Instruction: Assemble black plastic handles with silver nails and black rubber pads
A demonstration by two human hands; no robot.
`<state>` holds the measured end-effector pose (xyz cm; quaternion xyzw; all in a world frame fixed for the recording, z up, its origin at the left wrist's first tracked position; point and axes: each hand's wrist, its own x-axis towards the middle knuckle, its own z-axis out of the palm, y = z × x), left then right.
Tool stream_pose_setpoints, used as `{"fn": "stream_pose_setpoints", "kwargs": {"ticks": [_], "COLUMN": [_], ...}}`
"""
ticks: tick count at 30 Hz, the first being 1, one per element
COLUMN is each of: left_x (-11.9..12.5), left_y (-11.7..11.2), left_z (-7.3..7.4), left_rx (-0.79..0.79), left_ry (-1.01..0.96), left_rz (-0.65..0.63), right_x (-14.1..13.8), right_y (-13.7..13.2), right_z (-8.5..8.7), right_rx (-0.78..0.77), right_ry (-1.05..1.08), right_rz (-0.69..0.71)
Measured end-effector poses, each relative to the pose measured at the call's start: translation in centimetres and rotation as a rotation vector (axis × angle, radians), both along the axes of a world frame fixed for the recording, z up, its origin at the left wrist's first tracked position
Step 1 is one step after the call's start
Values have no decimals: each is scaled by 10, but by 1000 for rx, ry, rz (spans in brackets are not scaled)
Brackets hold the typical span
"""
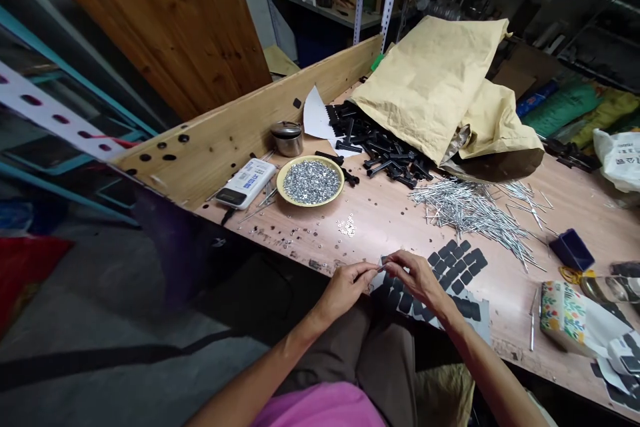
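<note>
Brown wooden panel (163,30), floral-patterned box (563,313), lidded metal pot (289,143), green sack (563,112)

The left hand (346,285) and right hand (416,275) are partly hiding a piece (382,268) too small to identify, and the frame's edge is cutting off a white bag (619,159).

Slender silvery metal rods (465,210) gleam, while flat, black, rounded pads (453,273) look matt and a bulky tan paper sack (425,87) shows dull creases.

No text can be read: print on the white bag (620,159) at the right edge and the white device (249,180) left of centre is blurred.
</note>
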<state>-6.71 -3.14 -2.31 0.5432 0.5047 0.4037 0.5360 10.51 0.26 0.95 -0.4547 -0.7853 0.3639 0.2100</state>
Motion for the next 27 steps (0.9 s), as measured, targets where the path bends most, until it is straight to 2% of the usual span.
{"fn": "stream_pose_setpoints", "kwargs": {"ticks": [2, 5, 8, 10, 12, 15, 18, 21, 23, 25, 27], "left_x": [3, 9, 13, 14, 15, 18, 25, 34, 42, 50, 59], "left_y": [0, 0, 0, -1, -3, -7, -12, -14, -14, -12, -9], "left_z": [1, 3, 6, 7, 8, 6, 4, 4, 6, 10, 13], "left_rx": [-3, 60, 20, 14, 86, 208, 217, 117, -52, -263, -436], "left_ry": [-4, 8, -27, -27, 33, 163, 174, 47, -104, -311, -534], "left_rz": [23, 53, -17, -74, -90, -71, -85, -46, 10, 44, 59], "right_x": [3, 9, 15, 18, 21, 23, 26, 31, 35, 38, 38], "right_y": [-2, -7, -14, -18, -21, -24, -27, -30, -33, -38, -45], "right_z": [-2, -5, -3, 0, 3, -1, -7, -8, -6, -4, -6], "right_rx": [56, 226, 308, 277, 209, 174, 200, 179, 144, 80, -27], "right_ry": [-45, -193, -285, -255, -203, -180, -229, -317, -326, -234, -24], "right_rz": [11, 9, 45, 79, 77, 18, -48, -132, -245, -386, -468]}}
